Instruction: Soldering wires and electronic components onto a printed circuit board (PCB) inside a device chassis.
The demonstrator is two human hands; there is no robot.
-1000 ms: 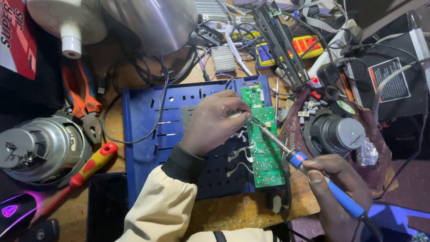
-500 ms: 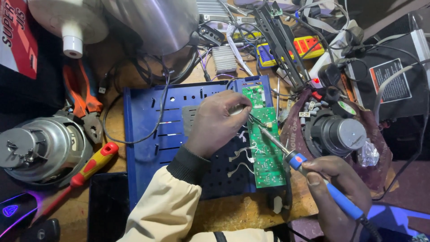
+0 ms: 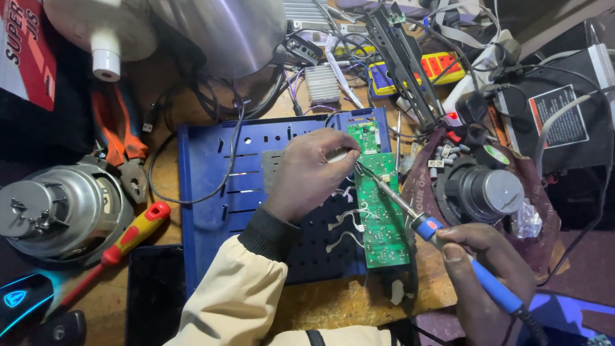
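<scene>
A green circuit board (image 3: 382,218) lies on the right part of a blue perforated metal panel (image 3: 218,192). My left hand (image 3: 307,172) rests over the panel beside the board, its fingers pinched on a thin piece, probably solder wire, at the board's upper part. My right hand (image 3: 490,282) grips a soldering iron (image 3: 448,247) with a blue handle. The iron's metal tip reaches up-left to the board near my left fingertips. White wires (image 3: 346,227) trail from the board's left edge.
A silver motor (image 3: 61,208) sits at the left, with a red-and-yellow screwdriver (image 3: 125,240) and orange pliers (image 3: 118,144) near it. A round black part (image 3: 483,192) lies right of the board. Cables, a yellow-red power strip (image 3: 423,67) and a black box (image 3: 564,122) crowd the back.
Both hands stay on the board with only slight shifts. The iron's tip remains at the same spot near my left fingertips.
</scene>
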